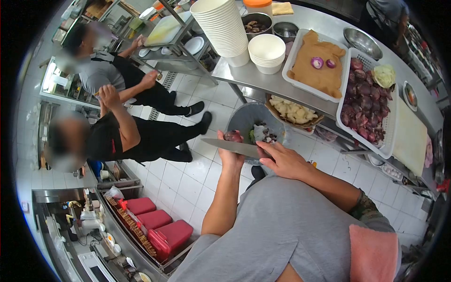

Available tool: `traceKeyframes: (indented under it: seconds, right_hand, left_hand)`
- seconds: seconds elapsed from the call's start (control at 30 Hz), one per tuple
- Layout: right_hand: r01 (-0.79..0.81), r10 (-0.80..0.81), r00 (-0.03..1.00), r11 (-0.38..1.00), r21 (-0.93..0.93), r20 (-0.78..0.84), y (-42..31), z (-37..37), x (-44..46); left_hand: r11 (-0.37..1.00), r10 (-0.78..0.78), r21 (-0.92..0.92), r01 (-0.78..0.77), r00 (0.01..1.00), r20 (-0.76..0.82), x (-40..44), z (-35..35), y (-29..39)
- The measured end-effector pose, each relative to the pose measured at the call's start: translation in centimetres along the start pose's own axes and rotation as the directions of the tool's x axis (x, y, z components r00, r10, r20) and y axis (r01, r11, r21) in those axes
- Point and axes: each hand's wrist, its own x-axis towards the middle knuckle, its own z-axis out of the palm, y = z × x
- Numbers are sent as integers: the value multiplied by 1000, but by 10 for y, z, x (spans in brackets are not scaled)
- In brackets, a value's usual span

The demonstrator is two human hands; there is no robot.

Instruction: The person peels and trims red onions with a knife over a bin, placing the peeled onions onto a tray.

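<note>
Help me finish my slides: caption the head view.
Left hand holds a red onion, right hand a kitchen knife, near a grey bin.

hands (231, 158): knife (228, 146), likely an onion (233, 136) | bin (238, 117) beneath | red onions (364, 96) in basket (391, 134)

Plain grey top (272, 221), camouflage-patterned right sleeve edge (365, 207), salmon-pink cloth (373, 254) on the right

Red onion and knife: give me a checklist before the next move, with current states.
1. Red onion held in the left hand: ok.
2. Knife gripped by the right hand: ok.
3. Left fingers clear of the cutting edge: cannot tell, the blade hides part of that hand.
4. Bin close by: ok, the onion overlaps its near side in view.
5. Co-worker in black apart from the blade: ok.
</note>
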Motion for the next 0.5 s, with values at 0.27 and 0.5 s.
traceKeyframes:
  seconds: [0.27,0.5]
  right_hand:
    - [3,-3,1000,1000,-6,12,-5,1,16]
    - [11,3,995,990,143,-97,7,19,32]
  left_hand:
    - [999,4,43,-11,989,150,-11,-3,-28]
    - [987,125,116,-114,988,-91,-21,14,-53]
